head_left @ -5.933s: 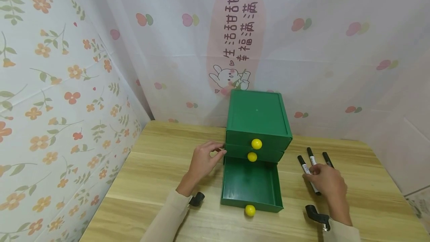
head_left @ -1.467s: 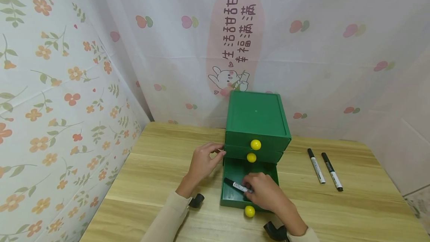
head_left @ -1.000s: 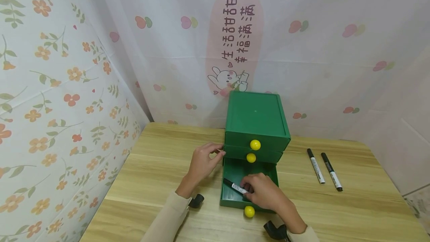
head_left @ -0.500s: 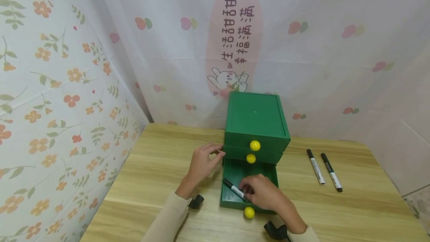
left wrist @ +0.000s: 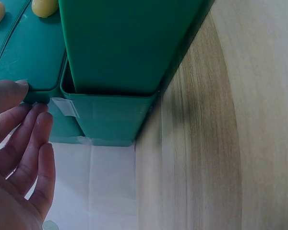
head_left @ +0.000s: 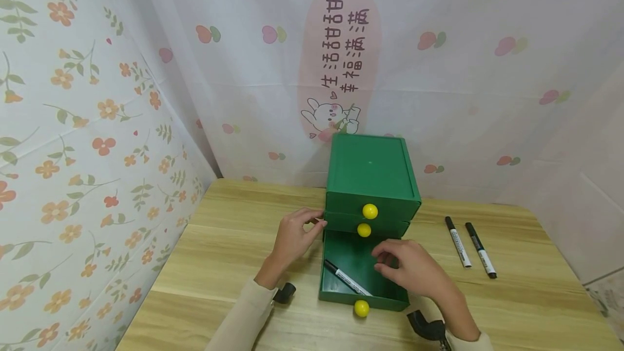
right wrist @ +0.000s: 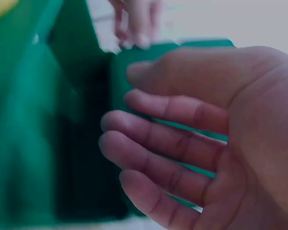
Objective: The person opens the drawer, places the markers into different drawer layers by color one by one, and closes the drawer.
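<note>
A green drawer cabinet (head_left: 372,169) with round yellow knobs stands on the table, its bottom drawer (head_left: 358,256) pulled out. One black-capped marker (head_left: 348,278) lies slanted in that drawer. My left hand (head_left: 294,237) pinches the cabinet's left front edge at the middle drawer; in the left wrist view the thumb (left wrist: 12,93) is on the front and the fingertips are behind the edge. My right hand (head_left: 409,267) hovers over the drawer's right side, holding nothing, its fingers loosely bent and apart in the right wrist view.
Two more markers, one white-bodied (head_left: 458,241) and one with a dark upper barrel (head_left: 481,249), lie on the wooden table (head_left: 219,264) right of the cabinet. A printed curtain (head_left: 253,85) hangs close behind, and a floral one (head_left: 88,123) at left.
My right hand took a marker from the table to the bottom drawer, laid it there and let go, then moved up and right. The left hand stayed at the cabinet edge.
</note>
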`<state>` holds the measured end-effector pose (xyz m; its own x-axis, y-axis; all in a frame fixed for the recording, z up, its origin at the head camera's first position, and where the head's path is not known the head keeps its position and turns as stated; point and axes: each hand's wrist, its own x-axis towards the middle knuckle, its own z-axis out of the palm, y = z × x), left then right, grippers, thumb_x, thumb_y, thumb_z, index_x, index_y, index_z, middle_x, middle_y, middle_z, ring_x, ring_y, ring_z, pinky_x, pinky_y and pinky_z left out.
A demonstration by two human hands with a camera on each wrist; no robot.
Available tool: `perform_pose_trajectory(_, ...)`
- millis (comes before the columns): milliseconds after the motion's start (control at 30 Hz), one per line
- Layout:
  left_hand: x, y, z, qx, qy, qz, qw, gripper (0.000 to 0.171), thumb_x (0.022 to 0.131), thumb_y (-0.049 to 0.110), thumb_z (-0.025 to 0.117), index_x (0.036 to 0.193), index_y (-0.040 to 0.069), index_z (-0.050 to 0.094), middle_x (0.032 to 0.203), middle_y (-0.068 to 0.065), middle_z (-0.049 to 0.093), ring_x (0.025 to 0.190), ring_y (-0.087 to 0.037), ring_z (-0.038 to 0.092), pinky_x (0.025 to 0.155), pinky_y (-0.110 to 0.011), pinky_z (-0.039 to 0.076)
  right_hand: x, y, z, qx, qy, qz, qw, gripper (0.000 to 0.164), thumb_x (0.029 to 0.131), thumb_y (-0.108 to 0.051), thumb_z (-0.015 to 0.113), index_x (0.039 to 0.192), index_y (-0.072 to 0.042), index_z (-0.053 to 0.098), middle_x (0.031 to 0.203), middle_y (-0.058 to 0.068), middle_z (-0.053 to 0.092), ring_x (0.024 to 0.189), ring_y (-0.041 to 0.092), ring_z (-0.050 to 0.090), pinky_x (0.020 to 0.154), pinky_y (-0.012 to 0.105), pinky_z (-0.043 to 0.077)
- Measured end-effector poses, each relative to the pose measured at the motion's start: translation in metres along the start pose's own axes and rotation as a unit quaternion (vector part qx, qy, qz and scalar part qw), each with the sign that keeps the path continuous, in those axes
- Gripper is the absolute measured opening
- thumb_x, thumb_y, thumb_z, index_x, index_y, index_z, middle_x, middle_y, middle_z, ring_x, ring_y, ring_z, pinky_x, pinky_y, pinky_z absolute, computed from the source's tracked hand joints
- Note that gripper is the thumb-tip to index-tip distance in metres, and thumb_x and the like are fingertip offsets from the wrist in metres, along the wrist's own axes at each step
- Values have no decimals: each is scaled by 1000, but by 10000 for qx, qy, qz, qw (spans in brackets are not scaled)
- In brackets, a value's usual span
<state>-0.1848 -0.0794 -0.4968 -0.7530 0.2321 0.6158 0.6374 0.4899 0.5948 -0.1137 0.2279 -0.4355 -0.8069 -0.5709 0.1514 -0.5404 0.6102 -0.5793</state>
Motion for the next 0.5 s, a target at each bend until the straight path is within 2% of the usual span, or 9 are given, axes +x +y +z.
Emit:
perform_pose_trajectory(167, 0, 1, 0, 12, 11, -68, 10000, 21, 99, 13, 84, 117, 1, 84, 111, -9, 82, 91, -19, 80, 82, -43, 66, -19, 12, -28, -151, 498, 259, 9983, 7, 100, -14, 82, 106, -17, 79, 95, -19, 70, 81, 0, 63, 66, 27, 57)
perform_pose_trajectory(267, 0, 2, 0, 7, 18, -74, 10000, 21, 99, 13, 84, 117, 1, 84, 112, -9, 82, 91, -19, 80, 83, -43, 66, -30, 27, -42, -411, 990, 389, 9935, 7, 100, -11, 82, 102, -18, 79, 93, -20, 70, 78, 0, 61, 64, 27, 56)
perform_pose_trajectory(400, 0, 3, 0, 8, 1, -135, 9999, 21, 99, 13, 84, 117, 2, 84, 112, -9, 82, 91, -19, 79, 83, -43, 66, -46, 51, -54, -811, 1769, 703, 9784, 11, 98, -7, 82, 100, -17, 79, 91, -15, 71, 76, 0, 61, 63, 27, 55)
perform_pose_trajectory(500, -1, 3, -1, 9, -10, -173, 9998, 21, 99, 13, 84, 117, 2, 84, 112, -10, 82, 91, -19, 79, 83, -43, 66, -55, 68, -56, -947, 2165, 1085, 9656, 8, 98, -8, 82, 103, -13, 79, 92, -8, 73, 78, 0, 60, 64, 25, 54)
